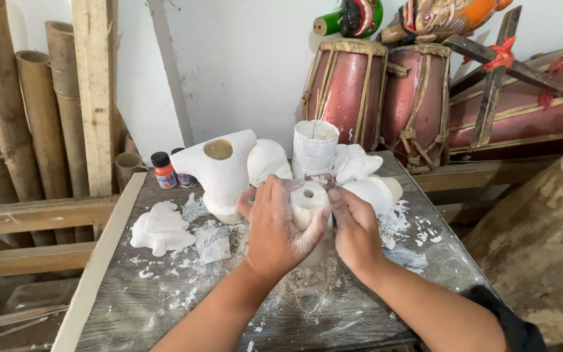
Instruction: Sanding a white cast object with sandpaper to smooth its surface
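Note:
A white plaster cast [307, 203] with a round hole in its top stands on the grey wooden table [184, 306]. My left hand [276, 229] wraps around its left side, dusted with white powder. My right hand [356, 229] presses against its right side. Both hands grip the cast between them. Its lower part is hidden behind my hands.
Around the cast lie a large white mould with a hole [219, 171], a flat white piece [161, 228], more white casts [360, 171], a taped cup holding sticks [315, 148] and small paint bottles [163, 171]. Red drums [346, 88] stand behind; bamboo poles [34, 111] lean left.

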